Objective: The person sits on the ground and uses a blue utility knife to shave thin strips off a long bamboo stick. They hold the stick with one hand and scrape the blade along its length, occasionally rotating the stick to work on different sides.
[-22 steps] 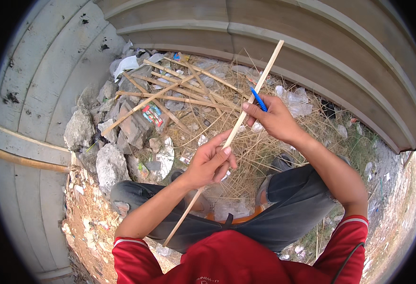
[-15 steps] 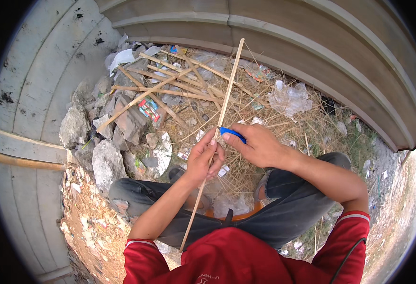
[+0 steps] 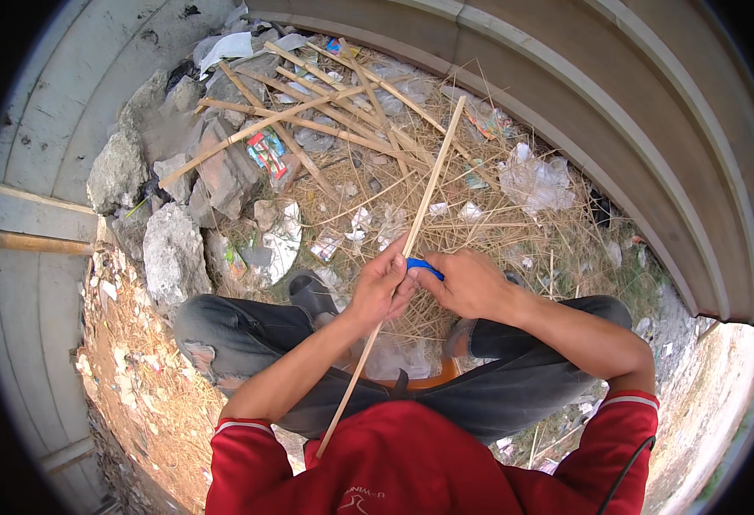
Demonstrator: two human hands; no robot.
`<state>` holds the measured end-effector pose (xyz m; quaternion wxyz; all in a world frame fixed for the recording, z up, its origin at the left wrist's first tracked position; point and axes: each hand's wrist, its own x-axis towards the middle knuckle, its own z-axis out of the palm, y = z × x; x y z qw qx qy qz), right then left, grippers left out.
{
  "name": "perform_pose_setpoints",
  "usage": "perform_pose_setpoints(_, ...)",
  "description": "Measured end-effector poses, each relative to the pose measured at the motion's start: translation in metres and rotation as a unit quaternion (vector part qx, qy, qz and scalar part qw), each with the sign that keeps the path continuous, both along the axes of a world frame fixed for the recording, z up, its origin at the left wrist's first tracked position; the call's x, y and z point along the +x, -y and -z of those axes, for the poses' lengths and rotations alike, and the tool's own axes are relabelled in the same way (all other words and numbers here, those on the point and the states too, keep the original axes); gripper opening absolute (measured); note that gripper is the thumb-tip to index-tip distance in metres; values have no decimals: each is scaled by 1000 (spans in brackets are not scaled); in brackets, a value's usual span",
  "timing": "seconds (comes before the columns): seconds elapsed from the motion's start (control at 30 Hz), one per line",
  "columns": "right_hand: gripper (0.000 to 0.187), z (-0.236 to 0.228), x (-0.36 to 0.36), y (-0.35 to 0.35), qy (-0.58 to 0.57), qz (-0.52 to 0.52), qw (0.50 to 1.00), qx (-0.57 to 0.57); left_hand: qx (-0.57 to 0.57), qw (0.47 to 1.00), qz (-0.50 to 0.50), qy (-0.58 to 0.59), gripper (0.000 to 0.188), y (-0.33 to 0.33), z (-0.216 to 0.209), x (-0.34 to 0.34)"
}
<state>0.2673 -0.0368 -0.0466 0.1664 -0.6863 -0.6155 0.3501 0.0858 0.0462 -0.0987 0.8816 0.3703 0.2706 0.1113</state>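
A long, pale bamboo strip (image 3: 438, 169) runs slantwise from the far middle down to my lap. My left hand (image 3: 382, 287) is closed around it near its middle, with the lower length passing out toward my shirt. In my right hand (image 3: 469, 281) is a blue-handled knife (image 3: 426, 268), held against the strip right beside the left fingers. The knife's blade is hidden at the strip. Both hands are close together above the gap between my bent knees.
Several bamboo strips (image 3: 308, 112) lie crossed on the ground ahead, partly over grey rocks (image 3: 171, 249). Shavings, dry straw and crumpled plastic (image 3: 538, 182) surround them. A ribbed metal wall (image 3: 583, 112) curves along the far right; pale panels (image 3: 59, 120) stand at left.
The knife and right hand have come down the strip toward me, now touching close to the left fingers. The whole view has shifted a little.
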Motion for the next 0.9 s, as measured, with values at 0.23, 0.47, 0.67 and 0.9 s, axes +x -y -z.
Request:
perform_pose_setpoints(0.23, 43, 19, 8, -17, 105, 11, 994, 12, -93, 995, -45, 4, 52, -8, 10, 18)
perform_pose_setpoints(0.47, 73, 53, 257, -15, 285, 372, 871, 149, -131, 979, 140, 74, 50, 65, -19, 3)
perform_pose_setpoints(0.67, 49, -11, 234, -9, -67, 493, 848, 183, 52, 990, 126, 25, 46, 43, -2, 3)
perform_pose_setpoints(0.9, 39, 1, 46, -42, -269, 225, 934, -70, 64, 996, 33, 51, 50, 15, 10, 6)
